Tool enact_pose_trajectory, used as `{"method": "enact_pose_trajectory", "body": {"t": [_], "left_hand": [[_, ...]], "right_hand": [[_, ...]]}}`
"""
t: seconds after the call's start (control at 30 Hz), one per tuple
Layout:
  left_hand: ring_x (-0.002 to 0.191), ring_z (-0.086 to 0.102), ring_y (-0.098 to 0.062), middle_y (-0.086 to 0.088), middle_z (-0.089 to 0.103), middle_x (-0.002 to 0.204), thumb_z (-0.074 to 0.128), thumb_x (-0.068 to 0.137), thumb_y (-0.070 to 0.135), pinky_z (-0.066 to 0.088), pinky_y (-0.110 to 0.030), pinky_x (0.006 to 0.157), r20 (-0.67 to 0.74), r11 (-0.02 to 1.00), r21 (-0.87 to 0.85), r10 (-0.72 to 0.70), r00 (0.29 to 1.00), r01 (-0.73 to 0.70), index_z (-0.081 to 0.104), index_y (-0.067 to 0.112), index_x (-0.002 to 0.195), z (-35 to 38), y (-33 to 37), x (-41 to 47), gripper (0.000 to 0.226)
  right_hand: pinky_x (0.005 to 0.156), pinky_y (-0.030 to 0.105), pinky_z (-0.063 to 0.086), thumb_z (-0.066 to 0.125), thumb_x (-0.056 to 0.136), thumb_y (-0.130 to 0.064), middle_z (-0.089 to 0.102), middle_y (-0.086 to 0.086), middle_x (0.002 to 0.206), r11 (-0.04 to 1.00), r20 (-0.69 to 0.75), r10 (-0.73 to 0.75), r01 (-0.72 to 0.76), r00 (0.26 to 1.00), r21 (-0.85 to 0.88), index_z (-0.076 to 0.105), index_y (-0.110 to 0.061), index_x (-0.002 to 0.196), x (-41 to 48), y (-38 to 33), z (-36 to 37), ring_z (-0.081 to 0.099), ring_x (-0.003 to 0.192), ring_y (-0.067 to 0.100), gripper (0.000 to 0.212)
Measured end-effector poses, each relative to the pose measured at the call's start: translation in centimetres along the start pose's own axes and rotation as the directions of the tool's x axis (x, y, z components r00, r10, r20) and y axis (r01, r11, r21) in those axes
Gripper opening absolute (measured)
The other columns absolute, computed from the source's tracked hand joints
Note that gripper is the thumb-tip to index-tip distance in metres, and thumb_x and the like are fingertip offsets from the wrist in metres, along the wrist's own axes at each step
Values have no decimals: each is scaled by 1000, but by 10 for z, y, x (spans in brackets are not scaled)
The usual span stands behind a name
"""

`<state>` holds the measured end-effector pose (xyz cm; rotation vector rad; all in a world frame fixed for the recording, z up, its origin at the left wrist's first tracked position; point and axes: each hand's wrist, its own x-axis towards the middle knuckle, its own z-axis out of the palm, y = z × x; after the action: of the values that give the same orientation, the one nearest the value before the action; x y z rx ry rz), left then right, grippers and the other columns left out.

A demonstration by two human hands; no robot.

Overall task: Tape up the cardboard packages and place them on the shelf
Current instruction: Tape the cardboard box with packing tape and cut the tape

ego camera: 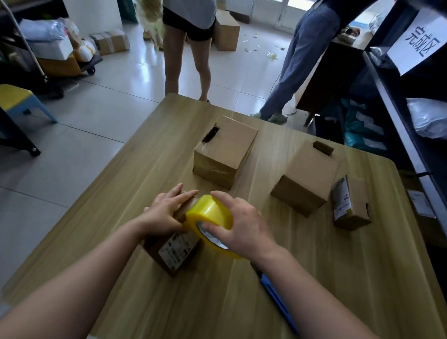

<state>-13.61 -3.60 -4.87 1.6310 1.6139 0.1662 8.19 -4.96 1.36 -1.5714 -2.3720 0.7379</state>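
The left hand is pressing straight fingers on the labelled box at the table's near middle while the right hand is gripping the yellow tape roll against it, so taping is seemingly just starting, with the big box, the middle box and the end box waiting behind, off the shelf

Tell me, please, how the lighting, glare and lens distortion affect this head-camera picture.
In the head view, daylight from the far glass door throws glare on the floor tiles; in the head view the shelf at right sits in deep shadow; the head view's wide lens bows the table edges; the tape roll in the right hand is evenly lit and sharp.
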Motion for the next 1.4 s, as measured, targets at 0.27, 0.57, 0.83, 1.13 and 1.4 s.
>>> {"method": "enact_pose_trajectory", "body": {"t": [0.27,0.57,0.83,1.13,1.4], "left_hand": [[125,46,-33,8,10,158,77,70,7,59,-44,76,207,770,-626,13,978,122,41,64,123,-8,-26,-8,85],[100,68,-35,-6,49,129,85,53,6,58,-53,75,265,581,-792,53,963,186,41,53,132,-12,-42,-5,102],[99,67,-39,-14,50,134,80,61,-7,60,-44,61,289,448,-863,63,955,231,45,44,135,-8,-53,-5,96],[107,62,-45,-18,56,132,75,63,-5,60,-49,65,317,388,-881,57,947,271,44,40,139,-6,-74,3,93],[101,65,-45,-18,57,130,65,78,-9,60,-48,62,364,401,-862,62,929,311,46,42,135,-10,-74,4,79]], "right_hand": [[82,34,46,59,88,-57,59,0,128,980,279,118,-66,953,-189,39,-37,143,4,-10,3,54,115,22,63],[88,39,52,61,87,-56,57,-1,123,1000,224,18,-13,974,-22,32,-49,141,-6,0,-5,55,108,20,61],[93,33,48,60,85,-60,61,-2,133,973,337,157,-86,928,-215,47,-45,139,3,3,13,55,121,23,57],[93,34,47,58,87,-59,59,-1,134,969,361,183,-106,914,-222,43,-45,143,9,5,35,54,123,24,59],[94,35,48,56,89,-59,57,0,136,969,363,197,-124,911,-214,40,-46,144,8,5,43,53,123,23,59]]}}
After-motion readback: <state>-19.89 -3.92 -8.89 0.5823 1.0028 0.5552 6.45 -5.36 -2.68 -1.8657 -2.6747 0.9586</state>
